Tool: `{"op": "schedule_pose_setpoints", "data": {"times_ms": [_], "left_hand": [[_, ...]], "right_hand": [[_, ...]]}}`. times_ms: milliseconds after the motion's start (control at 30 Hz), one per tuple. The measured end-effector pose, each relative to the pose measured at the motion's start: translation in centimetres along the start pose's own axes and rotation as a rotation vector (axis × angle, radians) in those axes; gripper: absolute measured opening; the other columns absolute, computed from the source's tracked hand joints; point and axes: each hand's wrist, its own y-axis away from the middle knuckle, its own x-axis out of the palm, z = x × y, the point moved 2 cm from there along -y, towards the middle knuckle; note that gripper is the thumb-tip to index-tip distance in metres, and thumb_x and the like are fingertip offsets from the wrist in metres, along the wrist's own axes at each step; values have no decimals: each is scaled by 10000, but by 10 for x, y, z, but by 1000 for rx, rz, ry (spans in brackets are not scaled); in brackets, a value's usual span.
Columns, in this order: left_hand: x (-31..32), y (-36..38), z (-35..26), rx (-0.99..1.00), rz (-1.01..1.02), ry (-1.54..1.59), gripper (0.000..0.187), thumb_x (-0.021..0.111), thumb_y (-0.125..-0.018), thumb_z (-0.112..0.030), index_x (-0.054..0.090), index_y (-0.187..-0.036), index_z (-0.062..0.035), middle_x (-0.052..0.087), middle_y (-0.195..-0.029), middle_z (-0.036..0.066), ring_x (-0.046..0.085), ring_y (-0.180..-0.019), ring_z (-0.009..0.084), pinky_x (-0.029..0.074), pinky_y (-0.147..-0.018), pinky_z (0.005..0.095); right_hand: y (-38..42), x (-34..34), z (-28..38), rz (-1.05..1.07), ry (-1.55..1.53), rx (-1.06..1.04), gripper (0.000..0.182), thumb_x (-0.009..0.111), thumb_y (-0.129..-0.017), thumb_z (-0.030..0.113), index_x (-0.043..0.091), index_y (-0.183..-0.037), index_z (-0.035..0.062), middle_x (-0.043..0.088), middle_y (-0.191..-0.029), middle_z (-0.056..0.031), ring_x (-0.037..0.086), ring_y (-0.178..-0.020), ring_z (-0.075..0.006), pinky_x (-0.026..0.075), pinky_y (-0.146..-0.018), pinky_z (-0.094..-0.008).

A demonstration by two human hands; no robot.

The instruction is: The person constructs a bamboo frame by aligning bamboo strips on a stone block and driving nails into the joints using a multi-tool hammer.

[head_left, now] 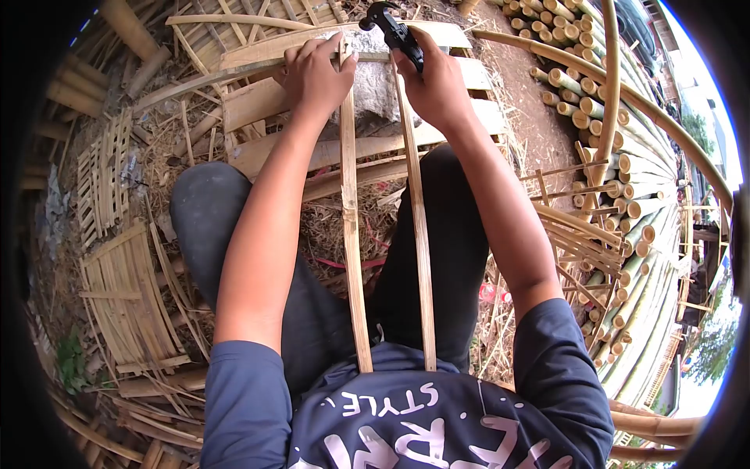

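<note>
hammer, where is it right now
In the head view, the hammer is at the top, just right of centre, gripped in the right hand, by the pale stone and to the right of the left hand.

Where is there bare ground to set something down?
The brown dirt between the flat slats and stacked bamboo poles looks bare. Around the stone it's crowded: left hand, right hand, hammer, bamboo strips. Bamboo panels litter the left.

Cut bamboo poles (637,208) lie piled toward 3 o'clock; a bamboo lattice (105,181) and a slatted bamboo panel (125,270) lie toward 9, a green plant (72,364) at 8.
</note>
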Motion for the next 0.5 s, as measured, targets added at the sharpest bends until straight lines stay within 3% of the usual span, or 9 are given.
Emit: {"op": "schedule_pose_setpoints", "data": {"times_ms": [100,300,500], "left_hand": [[-8,7,-8,4,72,-167,472,647,-876,-485,663,-1301,-280,578,-1362,32,430,-1294,305,283,-1026,666],[-12,6,-8,7,121,-193,447,574,-927,-506,645,-1326,-318,503,-1442,80,373,-1342,344,221,-1032,731],[-16,6,-11,-21,175,-228,458,548,-939,-520,629,-1347,-329,467,-1478,123,315,-1406,368,171,-1062,734]], "right_hand": [[-1,-2,-8,-5,-20,44,393,617,-954,178,520,-1280,-18,694,-949,-275,670,-915,-456,534,-784,-495],[2,-7,-13,-5,-62,127,371,606,-969,201,543,-1254,-27,692,-963,-284,668,-941,-458,526,-810,-487],[2,-12,-10,3,-54,172,377,609,-970,213,547,-1251,-29,689,-932,-292,672,-910,-463,523,-774,-488]]}}
